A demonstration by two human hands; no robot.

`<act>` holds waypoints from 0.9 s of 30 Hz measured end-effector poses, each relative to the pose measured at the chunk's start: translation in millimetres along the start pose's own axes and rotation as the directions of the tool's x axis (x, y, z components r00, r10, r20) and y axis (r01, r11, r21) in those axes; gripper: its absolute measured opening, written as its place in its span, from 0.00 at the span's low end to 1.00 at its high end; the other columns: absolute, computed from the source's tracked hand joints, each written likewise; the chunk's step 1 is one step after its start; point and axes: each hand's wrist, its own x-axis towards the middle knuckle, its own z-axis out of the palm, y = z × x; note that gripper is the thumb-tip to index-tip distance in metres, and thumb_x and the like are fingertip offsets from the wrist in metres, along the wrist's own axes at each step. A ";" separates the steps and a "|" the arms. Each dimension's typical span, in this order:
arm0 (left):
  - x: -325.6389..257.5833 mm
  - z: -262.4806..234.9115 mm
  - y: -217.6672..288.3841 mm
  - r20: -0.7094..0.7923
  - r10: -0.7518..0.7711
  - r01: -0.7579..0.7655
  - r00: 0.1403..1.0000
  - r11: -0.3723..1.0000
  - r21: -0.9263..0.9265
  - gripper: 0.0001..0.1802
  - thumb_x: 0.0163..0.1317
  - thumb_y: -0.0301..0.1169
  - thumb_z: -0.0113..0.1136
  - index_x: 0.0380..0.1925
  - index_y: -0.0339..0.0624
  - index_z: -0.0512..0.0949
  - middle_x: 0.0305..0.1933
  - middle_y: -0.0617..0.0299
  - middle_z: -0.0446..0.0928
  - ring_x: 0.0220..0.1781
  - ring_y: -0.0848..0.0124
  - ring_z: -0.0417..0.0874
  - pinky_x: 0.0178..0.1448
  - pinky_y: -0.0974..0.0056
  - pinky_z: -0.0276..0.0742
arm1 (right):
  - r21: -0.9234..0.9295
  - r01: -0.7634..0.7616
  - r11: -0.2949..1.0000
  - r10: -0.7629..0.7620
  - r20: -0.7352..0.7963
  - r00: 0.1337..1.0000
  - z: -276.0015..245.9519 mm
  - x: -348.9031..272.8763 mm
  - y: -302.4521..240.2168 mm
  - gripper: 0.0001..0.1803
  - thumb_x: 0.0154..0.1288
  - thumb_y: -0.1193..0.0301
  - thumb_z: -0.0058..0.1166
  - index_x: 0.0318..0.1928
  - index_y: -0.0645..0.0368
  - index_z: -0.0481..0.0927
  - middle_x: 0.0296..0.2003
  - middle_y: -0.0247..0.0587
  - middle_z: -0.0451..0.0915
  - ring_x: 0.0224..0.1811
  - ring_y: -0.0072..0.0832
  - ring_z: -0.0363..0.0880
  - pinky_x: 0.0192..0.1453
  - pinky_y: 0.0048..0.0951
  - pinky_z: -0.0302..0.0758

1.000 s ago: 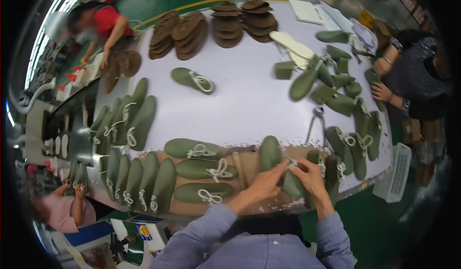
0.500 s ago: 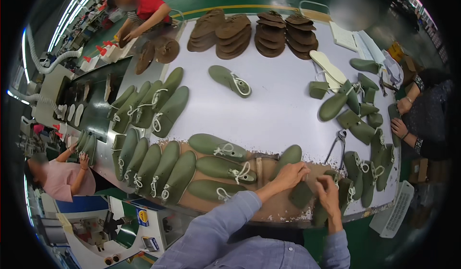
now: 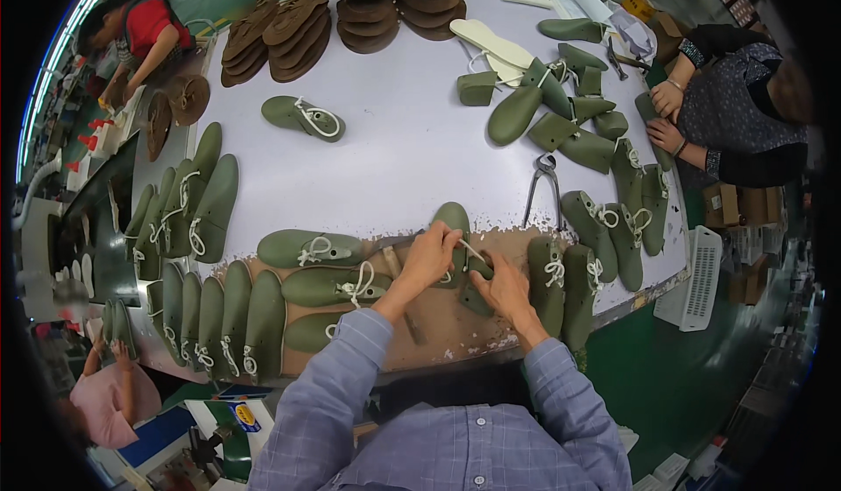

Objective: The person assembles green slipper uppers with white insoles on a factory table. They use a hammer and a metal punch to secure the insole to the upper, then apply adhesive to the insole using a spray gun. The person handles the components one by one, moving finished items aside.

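An olive green shoe upper (image 3: pixel 457 225) on a last lies at the near edge of the white table (image 3: pixel 394 149). My left hand (image 3: pixel 427 258) and my right hand (image 3: pixel 503 286) are both on it. The left hand pinches a white lace (image 3: pixel 471 250) stretched toward the right hand, which grips the upper's lower part. Laced green uppers (image 3: pixel 311 248) lie just left of my hands, and two more (image 3: pixel 561 288) stand just right.
Rows of laced green uppers (image 3: pixel 219 316) line the left edge. Unlaced green uppers (image 3: pixel 569 132) and metal pincers (image 3: pixel 545 184) lie at the right. Brown sole stacks (image 3: pixel 350 9) sit at the far side. Other people work at far left (image 3: pixel 140 35), right (image 3: pixel 736 114) and lower left (image 3: pixel 109 386).
The view has shifted, so the table sits differently in frame. My hands stay on the same green upper, and the left hand now pulls the white lace taut.
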 end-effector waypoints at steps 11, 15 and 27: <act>1.4 3.4 1.1 -0.008 0.014 -0.013 1.000 0.998 0.069 0.18 0.77 0.42 0.55 0.41 0.36 0.77 0.32 0.54 0.87 0.22 0.64 0.86 0.34 0.58 0.80 | -0.036 0.041 0.999 -0.037 0.107 0.994 11.0 41.5 -1.2 0.14 0.65 0.63 0.66 0.48 0.53 0.87 0.44 0.48 0.84 0.48 0.52 0.83 0.52 0.50 0.78; 8.6 2.7 2.4 0.003 0.013 -0.014 1.000 0.988 0.156 0.15 0.76 0.40 0.57 0.44 0.37 0.79 0.34 0.56 0.86 0.29 0.63 0.88 0.37 0.57 0.81 | 0.317 0.047 0.947 -0.129 0.243 0.961 8.2 34.9 19.4 0.12 0.67 0.65 0.64 0.45 0.58 0.87 0.36 0.39 0.84 0.42 0.34 0.83 0.47 0.38 0.78; -112.1 31.6 23.8 -0.034 0.236 -0.237 0.971 0.971 -0.024 0.26 0.69 0.33 0.67 0.66 0.47 0.74 0.39 0.50 0.84 0.38 0.50 0.86 0.41 0.51 0.81 | 0.851 -0.331 0.408 -0.035 0.377 0.925 -19.8 -30.3 -14.0 0.13 0.74 0.66 0.59 0.44 0.64 0.87 0.36 0.32 0.87 0.40 0.19 0.82 0.48 0.22 0.77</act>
